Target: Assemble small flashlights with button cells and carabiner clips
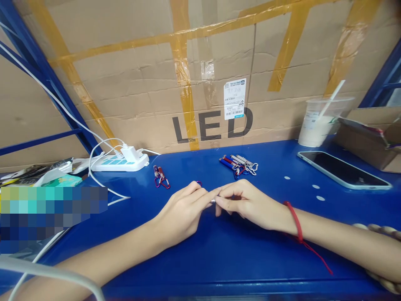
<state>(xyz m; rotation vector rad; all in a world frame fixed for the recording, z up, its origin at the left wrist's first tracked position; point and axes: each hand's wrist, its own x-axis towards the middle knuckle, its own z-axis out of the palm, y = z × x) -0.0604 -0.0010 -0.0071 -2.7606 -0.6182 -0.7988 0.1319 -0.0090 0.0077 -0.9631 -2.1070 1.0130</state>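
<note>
Against the upright cardboard sheet [140, 96] at the back of the blue tabletop [257, 267], a white power strip [138, 164] with a charger plug [130, 154] sits at the left. A white cable [62, 274] passes in front of the left forearm. Beyond the hands lie red and purple keychain penlights [161, 172] and, farther right, a cluster of blue, red and silver keychain penlights [230, 161]. A smartphone [344, 169], a plastic cup [313, 129] with a straw and an open carton [366, 140] fill the right side.

Both forearms reach in from the lower corners, and the hands meet near the middle, above the tabletop. The left hand [184, 205], back upward, has its fingers curled around a small silver-ended piece [213, 201], most of it hidden; the right hand [247, 200] pinches its end between thumb and fingertips. A purple loop [199, 183] peeks out past the left knuckles; whether it belongs to the piece I cannot tell.

The tabletop is smooth and glossy; the cardboard is creased and crossed by shiny amber tape [181, 62]. A red cord bracelet [295, 219] rings the right wrist.
</note>
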